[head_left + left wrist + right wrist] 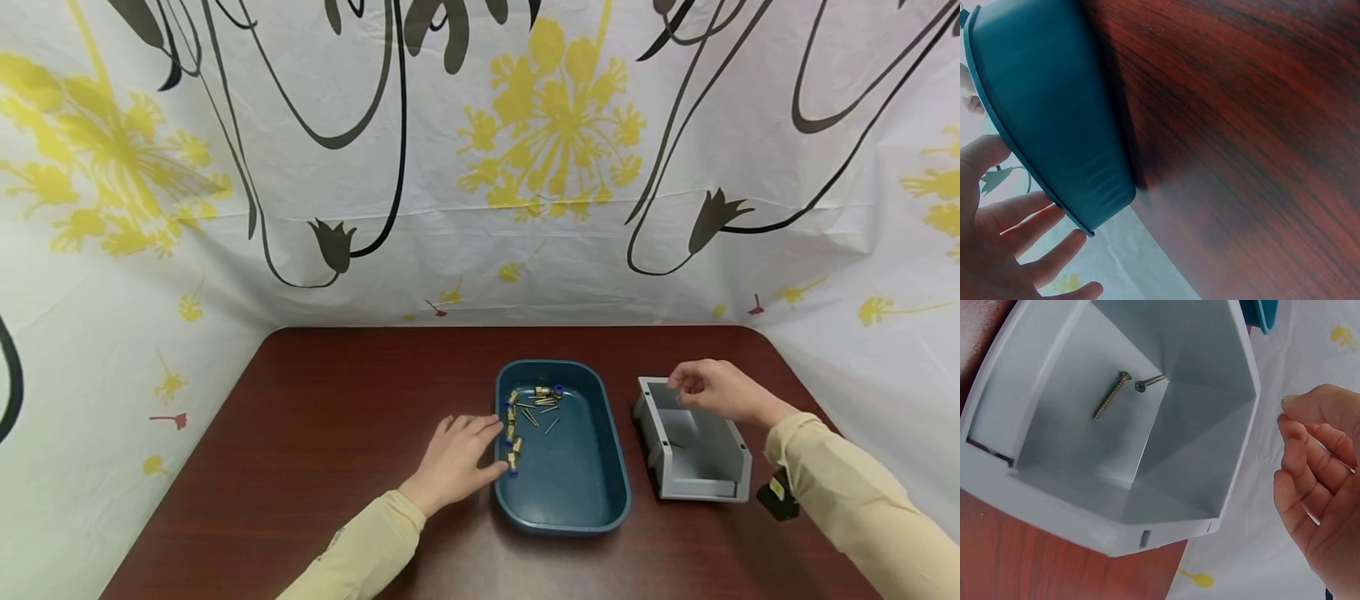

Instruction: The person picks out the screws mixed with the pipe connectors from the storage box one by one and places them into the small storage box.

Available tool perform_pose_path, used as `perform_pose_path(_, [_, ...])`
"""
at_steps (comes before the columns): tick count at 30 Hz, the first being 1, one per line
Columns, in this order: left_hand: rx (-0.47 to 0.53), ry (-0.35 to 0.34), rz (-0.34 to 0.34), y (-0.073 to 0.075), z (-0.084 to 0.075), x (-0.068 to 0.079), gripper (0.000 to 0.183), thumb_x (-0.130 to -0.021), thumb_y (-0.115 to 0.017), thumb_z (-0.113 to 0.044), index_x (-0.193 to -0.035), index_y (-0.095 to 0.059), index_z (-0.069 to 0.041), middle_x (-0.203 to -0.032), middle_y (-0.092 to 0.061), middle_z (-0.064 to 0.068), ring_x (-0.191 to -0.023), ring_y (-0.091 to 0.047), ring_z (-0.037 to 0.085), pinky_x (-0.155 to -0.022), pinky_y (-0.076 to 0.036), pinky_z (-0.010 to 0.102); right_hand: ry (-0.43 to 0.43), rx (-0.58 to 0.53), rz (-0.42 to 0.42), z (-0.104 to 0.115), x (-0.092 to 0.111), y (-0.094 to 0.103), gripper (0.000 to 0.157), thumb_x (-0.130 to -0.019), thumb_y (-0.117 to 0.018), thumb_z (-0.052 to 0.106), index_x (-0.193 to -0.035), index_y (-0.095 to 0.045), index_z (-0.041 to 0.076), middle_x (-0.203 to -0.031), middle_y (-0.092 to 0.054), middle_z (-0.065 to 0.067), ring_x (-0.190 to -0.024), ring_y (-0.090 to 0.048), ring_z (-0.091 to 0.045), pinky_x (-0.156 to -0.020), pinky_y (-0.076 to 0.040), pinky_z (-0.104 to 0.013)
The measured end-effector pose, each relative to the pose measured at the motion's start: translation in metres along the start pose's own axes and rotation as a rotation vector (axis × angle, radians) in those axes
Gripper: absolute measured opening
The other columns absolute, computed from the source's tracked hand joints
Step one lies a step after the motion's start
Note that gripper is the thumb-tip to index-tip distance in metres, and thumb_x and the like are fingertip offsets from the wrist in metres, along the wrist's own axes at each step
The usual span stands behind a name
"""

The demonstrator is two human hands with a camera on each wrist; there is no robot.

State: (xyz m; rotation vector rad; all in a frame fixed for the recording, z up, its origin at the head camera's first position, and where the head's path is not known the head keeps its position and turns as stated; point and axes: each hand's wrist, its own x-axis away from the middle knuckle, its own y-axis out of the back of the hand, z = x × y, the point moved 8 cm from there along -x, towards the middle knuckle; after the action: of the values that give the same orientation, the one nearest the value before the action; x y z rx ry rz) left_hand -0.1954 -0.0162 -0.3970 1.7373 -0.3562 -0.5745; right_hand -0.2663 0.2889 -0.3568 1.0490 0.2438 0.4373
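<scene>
My left hand (459, 462) rests at the left rim of a dark blue tray (577, 492), its fingers spread; in the left wrist view, thumb and fingertips meet the tray's lip. Inside the tray, brass fittings with blue collars (512, 433) line the left side, and several loose screws (546, 402) lie towards the far end. Above the far part of a grey open-front bin (701, 490) hovers my right hand (720, 390). Its fingers are curled, thumb tip against the index finger, with nothing visible between them. Two screws (1110, 397) lie on the bin's floor.
Both containers stand on a dark red-brown wooden table (337, 417), tray left of bin with a narrow gap between. A white sheet with floral print (420, 167) hangs behind and beside the table. A black device (778, 493) is strapped at the right wrist.
</scene>
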Motion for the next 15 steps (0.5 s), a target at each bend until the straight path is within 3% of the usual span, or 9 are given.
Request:
perform_pose_path(9, [-0.002,-0.003,-0.004,-0.001,0.001,0.0,0.054,-0.08,-0.059,-0.044,-0.123,-0.053,-0.012,-0.125,-0.048,0.002,-0.109,-0.045,0.021,-0.091,-0.029,0.049,0.068,-0.003,-0.013,0.023,-0.015,0.003,0.013,-0.077,-0.056,-0.002,-0.087,-0.061,0.005,-0.072,-0.059,0.001,-0.061,-0.051,-0.009,-0.053,-0.041,-0.026])
perform_pose_path(15, [0.001,0.0,-0.002,-0.001,0.001,0.0,0.054,-0.079,-0.06,-0.044,-0.123,-0.054,-0.012,-0.125,-0.049,0.002,-0.108,-0.045,0.021,-0.091,-0.03,0.049,0.121,-0.04,0.0,0.047,-0.034,0.0,0.011,-0.079,-0.059,0.002,-0.087,-0.061,0.009,-0.074,-0.06,0.002,-0.065,-0.054,-0.01,-0.058,-0.044,-0.027])
